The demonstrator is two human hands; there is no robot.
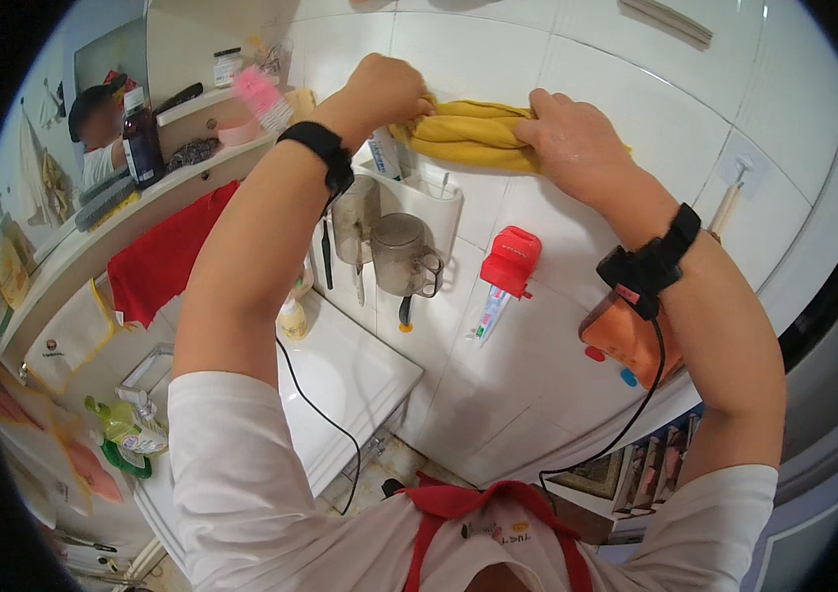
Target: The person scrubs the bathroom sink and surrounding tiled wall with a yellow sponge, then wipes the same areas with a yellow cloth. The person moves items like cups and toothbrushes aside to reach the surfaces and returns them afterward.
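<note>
From here I see cups [401, 259] and a red dispenser [512, 259] below the cloth [468, 135]; left hand [386, 91] and right hand [575, 143], fingers curled, grip it.

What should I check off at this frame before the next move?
1. Left hand gripping the yellow cloth: ok, fingers closed on one end.
2. Right hand gripping it too: ok, closed toward the other end.
3. Cloth spread flat: not ok, it is bunched in lengthwise folds.
4. Cloth wet or dry: cannot tell.
5. Hands clear of the red dispenser: ok, it sits lower on the wall, untouched.
6. Cloth clear of the white holder: cannot tell from this angle.
</note>
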